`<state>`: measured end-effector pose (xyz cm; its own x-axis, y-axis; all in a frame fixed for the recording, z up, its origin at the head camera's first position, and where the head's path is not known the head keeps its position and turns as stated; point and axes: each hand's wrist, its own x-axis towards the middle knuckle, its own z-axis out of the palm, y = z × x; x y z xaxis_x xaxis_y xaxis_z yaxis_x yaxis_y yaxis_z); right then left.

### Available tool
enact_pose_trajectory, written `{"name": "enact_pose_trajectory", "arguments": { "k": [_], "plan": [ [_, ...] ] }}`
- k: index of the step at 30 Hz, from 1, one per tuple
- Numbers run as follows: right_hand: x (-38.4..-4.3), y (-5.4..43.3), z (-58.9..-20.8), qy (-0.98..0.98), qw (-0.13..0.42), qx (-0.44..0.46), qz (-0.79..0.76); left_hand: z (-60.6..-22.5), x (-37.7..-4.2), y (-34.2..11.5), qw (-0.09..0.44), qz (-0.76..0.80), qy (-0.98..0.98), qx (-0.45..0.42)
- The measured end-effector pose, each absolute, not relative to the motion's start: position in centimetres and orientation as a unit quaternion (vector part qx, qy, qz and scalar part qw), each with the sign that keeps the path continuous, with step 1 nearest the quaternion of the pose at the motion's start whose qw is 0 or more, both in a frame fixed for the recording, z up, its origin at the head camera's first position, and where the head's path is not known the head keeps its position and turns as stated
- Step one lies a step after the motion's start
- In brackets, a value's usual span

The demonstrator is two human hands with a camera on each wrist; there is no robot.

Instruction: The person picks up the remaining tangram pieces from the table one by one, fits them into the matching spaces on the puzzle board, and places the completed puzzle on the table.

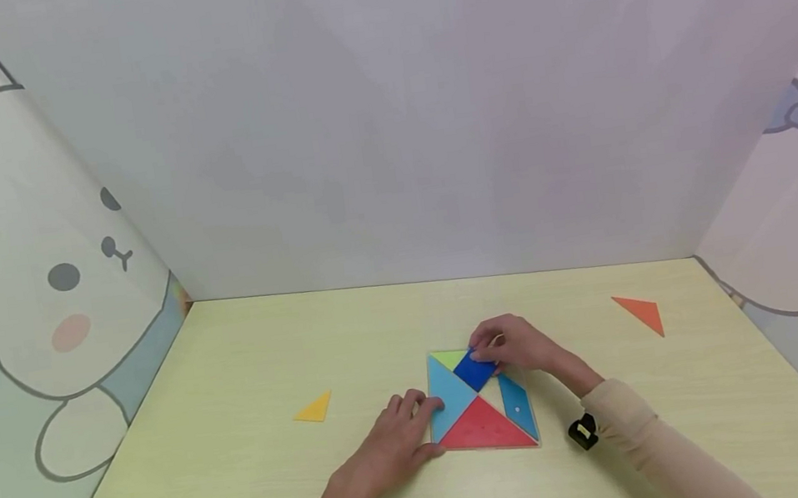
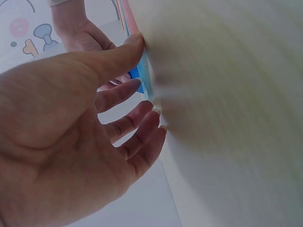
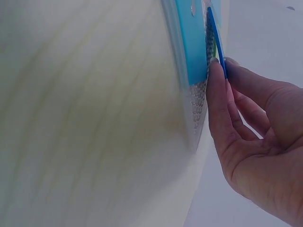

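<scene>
A square tangram tray (image 1: 492, 394) lies on the table. In it are a large light blue triangle (image 1: 447, 398), a large red triangle (image 1: 485, 428), a small yellow-green triangle (image 1: 447, 358) and a blue parallelogram (image 1: 516, 406). My right hand (image 1: 513, 343) pinches a dark blue square (image 1: 475, 372) between thumb and fingers over the tray's upper part. The right wrist view shows that square (image 3: 218, 45) tilted, its near edge raised above the tray. At the tray's left side, my left hand (image 1: 396, 433) rests with spread, slightly bent fingers, touching the edge and the light blue triangle.
A small yellow triangle (image 1: 317, 409) lies on the table left of the tray. Farther right lies an orange-red triangle (image 1: 645, 312). A pale wall (image 1: 411, 113) closes off the back, and cartoon-printed panels (image 1: 28, 247) stand at both sides.
</scene>
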<state>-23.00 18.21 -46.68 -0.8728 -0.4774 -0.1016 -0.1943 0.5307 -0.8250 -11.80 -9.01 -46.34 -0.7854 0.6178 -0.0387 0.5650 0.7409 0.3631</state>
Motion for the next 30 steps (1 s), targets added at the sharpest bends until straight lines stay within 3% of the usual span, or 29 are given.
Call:
{"name": "enact_pose_trajectory", "arguments": {
  "k": [20, 30],
  "plan": [
    [-22.18, 17.3, -46.3, 0.9, 0.098, -0.2, -0.374, -46.21, -11.72, -8.94, 0.077, 0.165, 0.932, 0.314],
    [-22.14, 17.45, -46.11, 0.901, 0.109, -0.201, -0.368, -46.2, -11.74, -9.05, 0.076, 0.174, 0.929, 0.318]
  ]
}}
